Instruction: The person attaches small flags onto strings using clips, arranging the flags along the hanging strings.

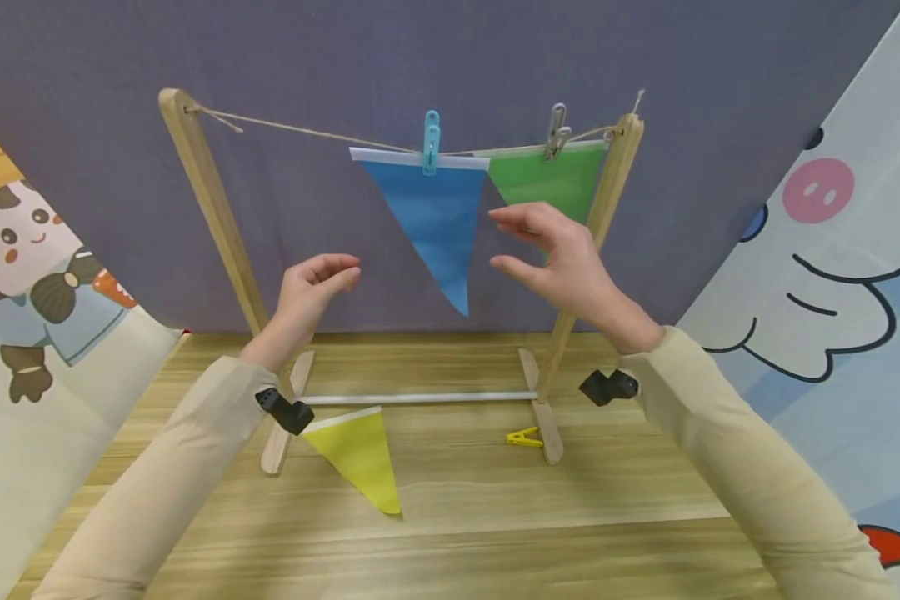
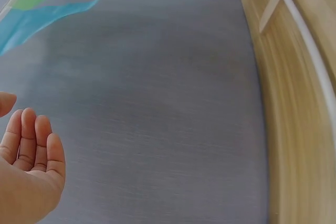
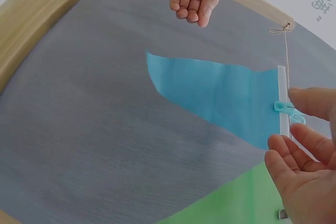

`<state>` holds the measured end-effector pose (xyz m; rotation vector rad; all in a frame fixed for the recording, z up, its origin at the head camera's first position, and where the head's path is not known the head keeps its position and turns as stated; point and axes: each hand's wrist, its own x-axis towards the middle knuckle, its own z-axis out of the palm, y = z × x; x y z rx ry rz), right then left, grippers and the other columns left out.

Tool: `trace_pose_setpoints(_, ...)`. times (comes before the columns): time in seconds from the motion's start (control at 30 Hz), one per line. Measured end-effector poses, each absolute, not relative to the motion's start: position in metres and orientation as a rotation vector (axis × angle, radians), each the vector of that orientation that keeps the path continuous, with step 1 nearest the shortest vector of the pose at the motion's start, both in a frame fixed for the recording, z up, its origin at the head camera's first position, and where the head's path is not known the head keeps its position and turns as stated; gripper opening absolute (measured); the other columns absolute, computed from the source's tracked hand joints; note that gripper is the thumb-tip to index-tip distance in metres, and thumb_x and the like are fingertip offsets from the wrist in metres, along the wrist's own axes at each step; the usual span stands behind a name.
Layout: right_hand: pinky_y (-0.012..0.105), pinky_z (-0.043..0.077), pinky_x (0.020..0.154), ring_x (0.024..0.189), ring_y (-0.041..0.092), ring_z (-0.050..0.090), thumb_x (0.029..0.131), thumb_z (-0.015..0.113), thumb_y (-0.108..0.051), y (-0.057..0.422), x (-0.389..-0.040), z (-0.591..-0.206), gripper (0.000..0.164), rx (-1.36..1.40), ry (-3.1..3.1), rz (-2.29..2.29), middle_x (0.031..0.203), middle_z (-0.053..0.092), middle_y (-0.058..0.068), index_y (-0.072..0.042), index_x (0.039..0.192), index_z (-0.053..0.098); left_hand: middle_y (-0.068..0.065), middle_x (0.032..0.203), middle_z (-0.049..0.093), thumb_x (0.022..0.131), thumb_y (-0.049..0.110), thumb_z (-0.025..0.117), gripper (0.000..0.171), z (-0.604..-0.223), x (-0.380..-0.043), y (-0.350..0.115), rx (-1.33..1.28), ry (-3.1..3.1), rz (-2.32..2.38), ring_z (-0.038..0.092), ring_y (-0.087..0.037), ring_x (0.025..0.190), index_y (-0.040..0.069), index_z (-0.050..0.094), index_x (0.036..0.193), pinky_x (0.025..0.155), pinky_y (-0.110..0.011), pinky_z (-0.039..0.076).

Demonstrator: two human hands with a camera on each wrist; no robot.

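Observation:
A blue pennant (image 1: 435, 217) hangs from a twine string (image 1: 300, 129), held by a light blue clothespin (image 1: 431, 143). To its right a green pennant (image 1: 562, 179) hangs by a grey clothespin (image 1: 557, 133). My right hand (image 1: 562, 258) is raised in front of the green pennant, thumb and fingers apart and holding nothing. Left of the blue pennant, my left hand (image 1: 311, 292) is in the air with loosely bent fingers and nothing in its grasp. On the table lie a yellow pennant (image 1: 363, 458) and a yellow clothespin (image 1: 523, 437).
Two wooden posts, left (image 1: 213, 204) and right (image 1: 615, 183), carry the string. A white rod (image 1: 420, 398) joins their feet above the wooden table (image 1: 495, 558). A grey panel (image 1: 307, 50) stands behind, with cartoon-printed sheets at both sides.

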<state>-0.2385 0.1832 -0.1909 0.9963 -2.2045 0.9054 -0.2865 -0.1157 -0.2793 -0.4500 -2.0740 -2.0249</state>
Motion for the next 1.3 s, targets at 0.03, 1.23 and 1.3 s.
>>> trace_pose_setpoints(0.03,0.027,0.047,0.09,0.104,0.027,0.059,0.074,0.076,0.005,0.184,-0.238,-0.193,0.045,0.999,-2.204,0.91,0.114,0.059,0.02,0.007,0.116,0.059,0.011,0.077,0.064,0.09,0.011,0.063,0.01,-0.281,-0.286,-0.116,-0.45,-2.081,-2.02,0.058,-0.006,0.073,0.02,0.066,0.091,0.073,-0.019,0.048)
trace_pose_setpoints(1.23,0.032,0.048,0.09,0.106,0.031,0.058,0.073,0.073,0.012,0.212,-0.22,-0.281,0.044,0.892,-2.307,1.189,0.113,0.059,0.021,0.009,0.115,0.058,0.01,0.081,0.066,0.089,0.009,0.064,0.014,-0.361,-0.266,-0.142,-0.261,-2.135,-2.183,0.06,-0.006,0.077,0.023,0.068,0.087,0.073,-0.017,0.049)
trace_pose_setpoints(1.3,0.031,0.047,0.091,0.106,0.031,0.058,0.073,0.073,0.012,0.213,-0.219,-0.286,0.044,0.881,-2.31,1.211,0.113,0.059,0.021,0.01,0.114,0.058,0.009,0.082,0.066,0.09,0.01,0.064,0.013,-0.366,-0.265,-0.143,-0.241,-2.159,-2.166,0.06,-0.007,0.077,0.022,0.068,0.088,0.074,-0.017,0.049)
